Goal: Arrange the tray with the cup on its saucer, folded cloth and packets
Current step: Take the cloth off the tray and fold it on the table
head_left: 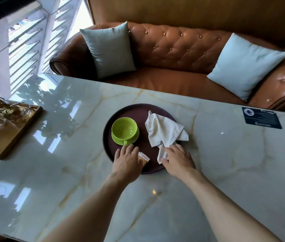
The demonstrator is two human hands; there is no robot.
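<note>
Head view shows a round dark tray (120, 114) on the marble desk (225, 154), with a green cup (124, 127) sitting on its matching saucer (119, 139) on the tray's left side. The white cloth (162, 131) lies crumpled and unfolded on the right, one edge spilling over the rim. The right hand (177, 159) pinches the cloth's near corner in its grip. The left hand (126, 158) lies flat, fingers loosely spread, over a tan packet (143, 158) at the tray's near edge; whether it actually holds the packet I cannot tell.

A sharp pull on the cloth could, I judge, drag it across the tray into the saucer and shift the cup (the handle faces the person, just beyond the left fingers). The left hand could also nudge that handle.

The packet's print is too small to read, as is the dark card (261, 117) at the desk's far right.
</note>
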